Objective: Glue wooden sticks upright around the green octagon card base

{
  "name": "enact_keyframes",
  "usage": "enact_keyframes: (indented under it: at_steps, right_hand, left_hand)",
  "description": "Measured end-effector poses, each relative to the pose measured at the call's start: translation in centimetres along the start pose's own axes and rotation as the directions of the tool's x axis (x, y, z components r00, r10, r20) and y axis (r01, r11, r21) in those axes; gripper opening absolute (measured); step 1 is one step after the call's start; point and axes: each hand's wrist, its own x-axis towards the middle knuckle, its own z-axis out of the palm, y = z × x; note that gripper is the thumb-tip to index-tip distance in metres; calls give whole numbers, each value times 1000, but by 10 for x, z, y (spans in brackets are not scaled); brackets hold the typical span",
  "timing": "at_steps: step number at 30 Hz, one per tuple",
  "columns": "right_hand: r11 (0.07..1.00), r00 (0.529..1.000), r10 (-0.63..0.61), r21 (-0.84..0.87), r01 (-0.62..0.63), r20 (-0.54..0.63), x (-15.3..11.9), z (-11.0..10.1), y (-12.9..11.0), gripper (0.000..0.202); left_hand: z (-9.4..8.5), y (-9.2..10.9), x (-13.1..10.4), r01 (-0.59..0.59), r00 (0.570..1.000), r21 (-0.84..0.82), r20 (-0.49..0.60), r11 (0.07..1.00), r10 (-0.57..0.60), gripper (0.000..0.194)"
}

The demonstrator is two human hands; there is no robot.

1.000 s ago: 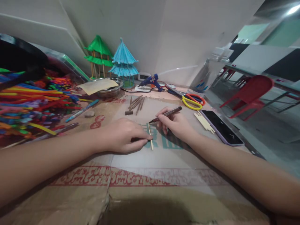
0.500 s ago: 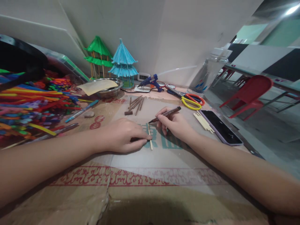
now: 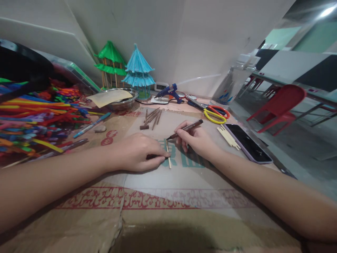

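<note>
My left hand [image 3: 143,153], fingertips nearly together, steadies the stick [image 3: 170,163] flat on the sheet [image 3: 147,182]; my right hand [image 3: 194,135] pinches the marker [image 3: 190,128], tip at its far end. Judged: brown sticks [image 3: 158,117] coloured, this one unfinished, pale sticks [image 3: 228,137] left.

Left hand [image 3: 143,153] reaches inward palm-down; right hand [image 3: 192,137] pinches, seemingly resting sideways.

1 head-worn camera looks forward and down from above the tabletop [image 3: 181,108] — near, with left hand [image 3: 142,151] and right hand [image 3: 194,137] mid-frame — toward the pale wall [image 3: 205,45].
</note>
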Motion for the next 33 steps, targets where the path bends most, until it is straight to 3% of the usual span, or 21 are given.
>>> enact_keyframes:
  at_steps: [19,28,33]
  right_hand:
    - [1000,1000,-7,-11,7,10,-1,-1,-1,16]
    - [999,994,35,33,-39,103,-6,-1,-4,17]
    - [999,995,32,33,-35,91,-6,-1,-2,18]
  left_hand:
    - [-1,1,1,-10,1000,3,-15,1000,10,24]
    - [-1,2,1,-18,1000,40,-18,999,19,26]
    - [-1,5,0,-104,993,134,-38,985,110,26]
